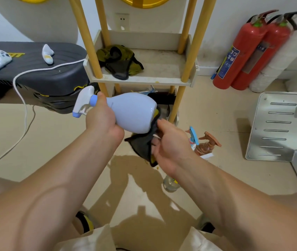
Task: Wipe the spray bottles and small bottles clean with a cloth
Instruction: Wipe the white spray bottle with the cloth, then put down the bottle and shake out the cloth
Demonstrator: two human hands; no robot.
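The pale spray bottle [133, 111] lies on its side in the air above the floor. Your left hand [102, 118] grips it round the neck, thumb up by the blue collar, with the trigger head pointing away to the left. Your right hand [169, 145] sits just below the bottle's wide base, fingers curled round a dark cloth [142, 144] with a yellow edge. The cloth is bunched against the base and underside of the bottle, touching it. The bottle is smooth and glossy, whitish blue, with a white trigger and a blue nozzle tip; you cannot tell whether it holds liquid.

Behind the bottle stands a shelf [140, 79] on yellow posts, and its tray above the bottle holds a crumpled olive-and-black rag [120, 60]. The lower tier, straight behind the bottle's base, holds a dark box whose contents cannot be made out. On the floor right of the bottle, just beyond your right hand, a brown spray bottle [207, 144] and a blue-triggered spray bottle [193, 136] stand close together. A small clear bottle [170, 184] shows under your right wrist. Farther right lean two red fire extinguishers [238, 51]; left of the bottle sits a black case [35, 69] with a white cable [24, 98] across it
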